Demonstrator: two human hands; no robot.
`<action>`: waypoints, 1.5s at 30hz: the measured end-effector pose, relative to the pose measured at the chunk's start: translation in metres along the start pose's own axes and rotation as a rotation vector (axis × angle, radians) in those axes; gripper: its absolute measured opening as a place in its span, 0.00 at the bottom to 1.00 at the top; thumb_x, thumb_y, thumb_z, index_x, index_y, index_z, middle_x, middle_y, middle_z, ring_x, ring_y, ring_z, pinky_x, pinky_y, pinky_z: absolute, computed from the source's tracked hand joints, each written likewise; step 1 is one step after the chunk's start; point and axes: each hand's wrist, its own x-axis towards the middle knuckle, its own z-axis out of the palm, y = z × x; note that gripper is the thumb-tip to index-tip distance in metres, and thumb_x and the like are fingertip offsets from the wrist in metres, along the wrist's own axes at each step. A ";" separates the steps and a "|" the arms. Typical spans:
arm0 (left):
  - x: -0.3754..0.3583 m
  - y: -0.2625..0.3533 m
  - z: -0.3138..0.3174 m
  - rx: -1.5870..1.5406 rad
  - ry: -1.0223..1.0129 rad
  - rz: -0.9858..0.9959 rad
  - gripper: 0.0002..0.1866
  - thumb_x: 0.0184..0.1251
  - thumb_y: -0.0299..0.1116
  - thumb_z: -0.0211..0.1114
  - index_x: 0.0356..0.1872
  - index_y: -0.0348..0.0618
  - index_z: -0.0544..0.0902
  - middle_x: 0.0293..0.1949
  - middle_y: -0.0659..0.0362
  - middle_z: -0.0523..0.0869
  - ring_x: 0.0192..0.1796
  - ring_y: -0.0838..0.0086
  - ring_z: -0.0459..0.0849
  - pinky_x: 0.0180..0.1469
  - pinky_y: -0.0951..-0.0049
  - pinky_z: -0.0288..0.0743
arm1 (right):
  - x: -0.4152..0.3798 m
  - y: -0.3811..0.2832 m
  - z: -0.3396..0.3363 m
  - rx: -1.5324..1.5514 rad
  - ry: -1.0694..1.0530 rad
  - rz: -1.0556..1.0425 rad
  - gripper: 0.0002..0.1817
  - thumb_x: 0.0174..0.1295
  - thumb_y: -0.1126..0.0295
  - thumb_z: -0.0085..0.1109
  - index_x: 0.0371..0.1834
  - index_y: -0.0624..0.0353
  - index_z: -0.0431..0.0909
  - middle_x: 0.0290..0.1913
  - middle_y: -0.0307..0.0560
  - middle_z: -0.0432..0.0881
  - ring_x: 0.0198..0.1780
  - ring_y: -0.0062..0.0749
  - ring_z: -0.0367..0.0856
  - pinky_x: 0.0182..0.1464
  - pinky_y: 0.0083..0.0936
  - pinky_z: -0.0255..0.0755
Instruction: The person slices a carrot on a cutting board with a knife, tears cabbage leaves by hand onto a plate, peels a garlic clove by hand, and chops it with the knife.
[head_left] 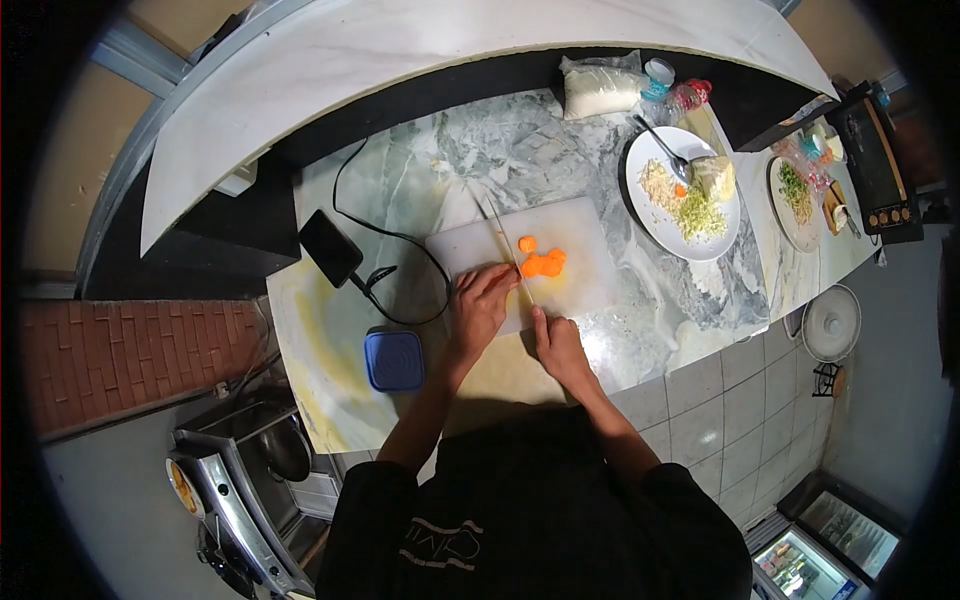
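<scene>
at the left of the marble counter [300,330], a dark phone [331,250] lies with its black cable [447,283] looping towards the cutting board [590,235]; the loop would be better drawn back, clear of the working arm. just in front, near the counter's edge, sits a blue-lidded container [394,362]. the left hand [480,305] comes next, narrow, its fingers drawn together at the blade and apparently holding a bit of carrot [518,269], mostly hidden by them. these fingertips look very near the edge; curling them under, knuckles facing the steel, would likely guard them. the knife [511,255] lies across the board, its tip pointing away from the person, and its flat could ride against those knuckles for even thickness. carrot slices [545,264] rest on the board just right of the blade; sliding them farther off would give the cut more room. the right hand [562,348] is closed round the knife's handle, at the board's near side; a firm grip and a smooth forward stroke should serve better than chopping straight down. farther right, a white plate [660,225] carries shredded greens [702,217], pale chopped bits [657,187] and a spoon [662,138], well apart from the blade.
</scene>
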 end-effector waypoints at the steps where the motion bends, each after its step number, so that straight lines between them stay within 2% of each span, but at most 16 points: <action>1: 0.000 -0.001 0.000 0.006 -0.003 -0.005 0.11 0.56 0.25 0.67 0.42 0.45 0.87 0.43 0.59 0.86 0.45 0.65 0.84 0.48 0.66 0.73 | 0.001 0.001 0.001 0.006 0.000 -0.007 0.29 0.74 0.55 0.41 0.28 0.75 0.78 0.28 0.79 0.76 0.36 0.75 0.76 0.40 0.57 0.70; 6: -0.001 -0.001 0.001 0.009 -0.007 -0.006 0.12 0.57 0.25 0.66 0.43 0.45 0.87 0.42 0.59 0.86 0.45 0.66 0.84 0.48 0.66 0.72 | 0.003 0.011 0.008 0.004 0.021 -0.028 0.30 0.74 0.56 0.40 0.27 0.76 0.77 0.27 0.79 0.76 0.36 0.75 0.76 0.40 0.57 0.71; 20: -0.002 -0.005 0.006 0.013 0.012 0.011 0.14 0.55 0.24 0.67 0.44 0.46 0.87 0.43 0.61 0.86 0.42 0.67 0.83 0.46 0.67 0.71 | 0.009 0.018 0.008 0.118 -0.072 0.141 0.29 0.73 0.57 0.45 0.25 0.77 0.75 0.25 0.79 0.74 0.35 0.75 0.76 0.34 0.52 0.70; 27: -0.004 -0.008 0.007 0.021 -0.031 0.006 0.16 0.55 0.23 0.66 0.46 0.46 0.87 0.44 0.61 0.86 0.43 0.67 0.82 0.47 0.67 0.71 | 0.010 0.013 0.004 0.101 -0.098 0.194 0.29 0.73 0.56 0.44 0.26 0.77 0.75 0.26 0.79 0.75 0.36 0.75 0.76 0.36 0.53 0.71; 33: -0.003 -0.007 0.007 0.018 -0.041 -0.002 0.17 0.55 0.22 0.65 0.46 0.45 0.87 0.44 0.60 0.86 0.43 0.67 0.82 0.48 0.67 0.71 | 0.011 0.008 -0.001 0.002 -0.056 0.134 0.32 0.74 0.54 0.42 0.26 0.78 0.75 0.25 0.79 0.75 0.36 0.74 0.76 0.37 0.54 0.71; 35: -0.003 -0.007 0.006 -0.003 -0.037 -0.005 0.16 0.55 0.22 0.65 0.46 0.45 0.87 0.43 0.60 0.86 0.42 0.67 0.82 0.48 0.66 0.72 | 0.011 0.013 0.000 0.041 -0.158 0.247 0.33 0.74 0.53 0.41 0.26 0.78 0.76 0.26 0.80 0.75 0.37 0.74 0.77 0.38 0.54 0.72; 38: -0.004 -0.008 0.007 0.018 -0.026 -0.003 0.16 0.55 0.22 0.65 0.45 0.45 0.87 0.43 0.59 0.86 0.43 0.66 0.83 0.47 0.66 0.72 | 0.010 0.026 0.008 0.008 -0.116 0.192 0.33 0.74 0.52 0.40 0.26 0.77 0.76 0.26 0.80 0.76 0.36 0.74 0.77 0.39 0.54 0.73; 42: 0.000 -0.007 0.005 0.002 -0.025 -0.021 0.16 0.55 0.22 0.65 0.45 0.45 0.87 0.42 0.59 0.86 0.43 0.66 0.83 0.48 0.65 0.72 | 0.010 0.018 0.006 0.030 -0.135 0.225 0.33 0.74 0.52 0.40 0.25 0.77 0.77 0.25 0.79 0.76 0.35 0.74 0.78 0.37 0.54 0.73; 45: 0.001 -0.004 0.002 -0.025 0.005 -0.012 0.15 0.55 0.22 0.65 0.45 0.45 0.87 0.41 0.58 0.86 0.43 0.65 0.83 0.48 0.65 0.72 | 0.006 0.014 0.005 -0.036 -0.077 0.137 0.33 0.74 0.52 0.40 0.25 0.76 0.77 0.25 0.77 0.77 0.33 0.73 0.78 0.36 0.54 0.74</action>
